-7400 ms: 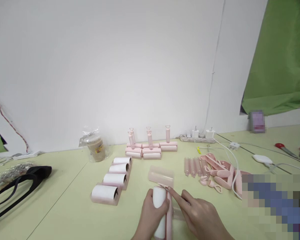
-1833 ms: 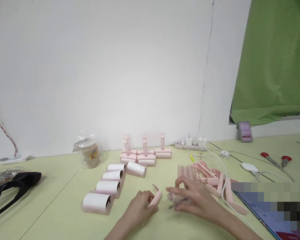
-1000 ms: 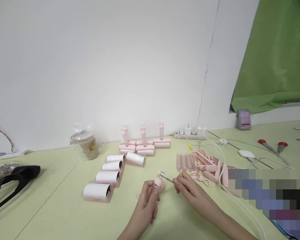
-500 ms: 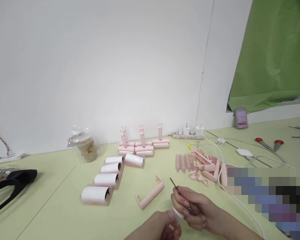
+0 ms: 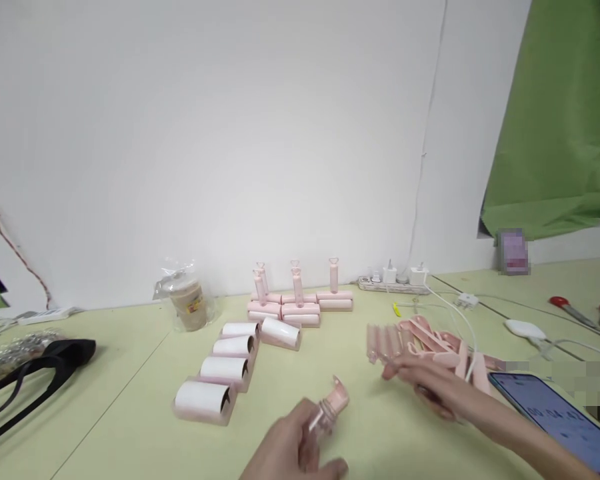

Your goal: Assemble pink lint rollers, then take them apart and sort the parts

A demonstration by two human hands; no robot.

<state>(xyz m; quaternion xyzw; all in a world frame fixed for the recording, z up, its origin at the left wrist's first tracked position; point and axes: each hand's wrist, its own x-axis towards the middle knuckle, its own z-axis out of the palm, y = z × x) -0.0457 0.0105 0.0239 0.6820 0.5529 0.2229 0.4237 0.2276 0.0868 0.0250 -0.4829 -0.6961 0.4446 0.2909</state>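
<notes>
My left hand (image 5: 297, 443) is at the front middle of the table, blurred, its index finger against a pink plastic frame (image 5: 337, 397) and its thumb held away. The frame's lower part looks see-through from blur and is partly hidden. My right hand (image 5: 433, 387) reaches over the right side, fingertips at the near ends of several clear pink tubes (image 5: 386, 340). A dark bit of the slim metal tool (image 5: 422, 389) shows under its fingers; most of it is hidden. Beside the tubes lies a heap of pink plastic parts (image 5: 433, 337).
White rolls in pink cases (image 5: 225, 369) form a row on the left. Assembled pink rollers (image 5: 300, 313) stand by the wall. A bagged cup (image 5: 190, 303), a power strip (image 5: 393, 285), a white cable (image 5: 473, 320), a phone (image 5: 555, 413) and black straps (image 5: 65, 357) are around.
My hands have moved apart: the left onto the pink frame, the right outward to the clear tubes. The small white piece between them no longer shows. The view has shifted slightly.
</notes>
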